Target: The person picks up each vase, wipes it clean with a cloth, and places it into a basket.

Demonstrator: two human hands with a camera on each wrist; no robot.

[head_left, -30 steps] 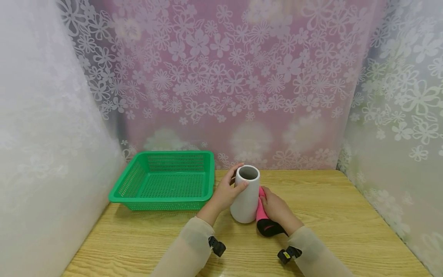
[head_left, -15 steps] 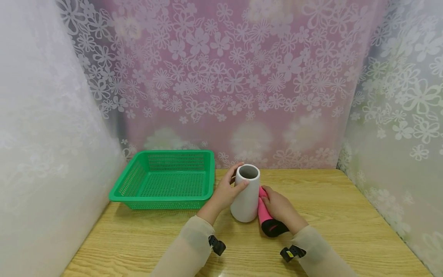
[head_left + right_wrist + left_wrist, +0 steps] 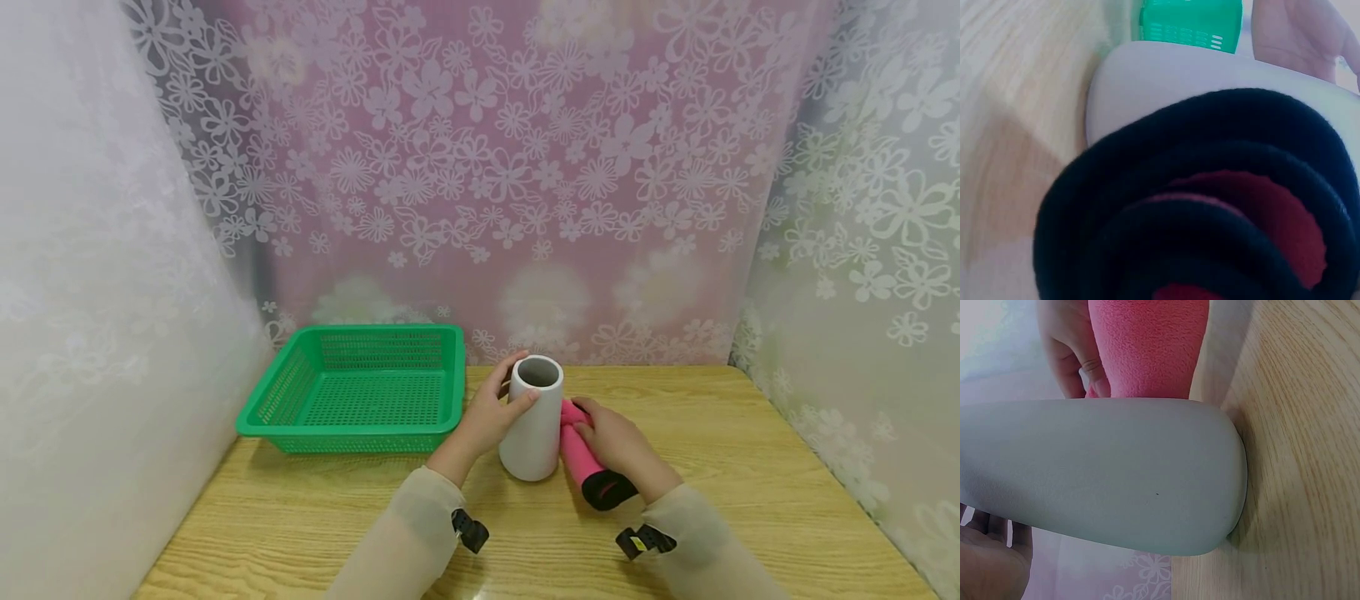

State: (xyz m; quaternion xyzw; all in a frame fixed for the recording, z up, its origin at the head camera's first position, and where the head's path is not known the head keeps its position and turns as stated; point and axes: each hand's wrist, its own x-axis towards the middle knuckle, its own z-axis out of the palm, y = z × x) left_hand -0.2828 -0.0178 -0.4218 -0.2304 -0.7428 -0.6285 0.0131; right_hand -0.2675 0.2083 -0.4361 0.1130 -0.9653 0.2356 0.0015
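Observation:
A tall white vase stands upright on the table, its round mouth facing up. My left hand holds it near the top, thumb close to the rim and fingers round the far side. My right hand grips a pink cloth with a black edge, bunched against the vase's right side. In the left wrist view the fuzzy pink cloth meets the vase wall, which bears a small dark speck. The right wrist view shows the folded black edge hiding much of the vase.
A green plastic basket with perforated walls stands to the left of the vase, nothing inside it. The wooden table reaches back to a pink flowered curtain. Pale curtains flank both sides. Each sleeve carries a small black camera.
My right hand has shifted slightly right, and the cloth's lower black end has swung right, away from the vase's base. The left hand and vase keep their place.

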